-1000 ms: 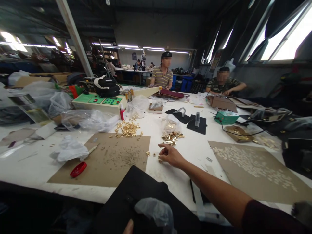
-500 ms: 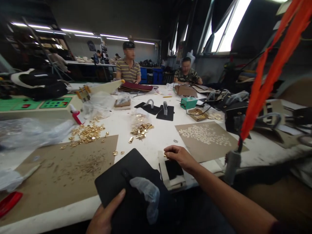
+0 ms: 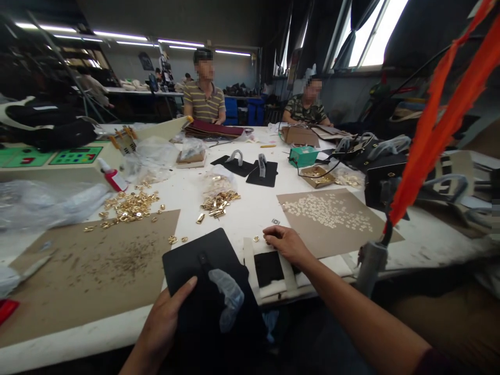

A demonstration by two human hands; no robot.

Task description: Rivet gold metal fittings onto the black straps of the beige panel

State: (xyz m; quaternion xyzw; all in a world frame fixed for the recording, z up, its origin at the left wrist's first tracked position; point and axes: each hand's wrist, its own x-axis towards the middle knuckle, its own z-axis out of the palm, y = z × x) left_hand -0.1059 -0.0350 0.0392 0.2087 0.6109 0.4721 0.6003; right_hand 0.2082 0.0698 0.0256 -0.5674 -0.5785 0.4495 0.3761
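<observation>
- Black panel [image 3: 207, 302] with a plastic-wrapped handle [image 3: 230, 294] is tilted at the counter's near edge, gripped at its left side by the left hand [image 3: 160, 320]; the thumb lies on the face, the other fingers hidden behind. A firm hold here, clear of the handle, should steady it without creasing the wrap.
- Right hand [image 3: 291, 247] has its fingers drawn narrow just beside a small gold ring [image 3: 256, 238]; whether they pinch a fitting, I cannot tell. Small metal parts like these are best picked singly, with the fingertips, lest they roll.
- White counter [image 3: 250, 208], from the left: a machine's green control panel [image 3: 76, 155], a brown board [image 3: 78, 302] strewn with dark specks, a red bottle [image 3: 113, 177], loose gold fittings [image 3: 135, 205], a second gold heap [image 3: 219, 205], a black patch [image 3: 269, 268] beside pale strips, a teal box [image 3: 303, 156], and another board [image 3: 385, 234] bearing small pale pieces [image 3: 324, 211].
- Room, left to right: fluorescent tubes [image 3: 179, 42], a person in a striped shirt [image 3: 205, 101], another in camouflage [image 3: 304, 107], a bright window [image 3: 390, 36], a ragged orange strip [image 3: 429, 135].
</observation>
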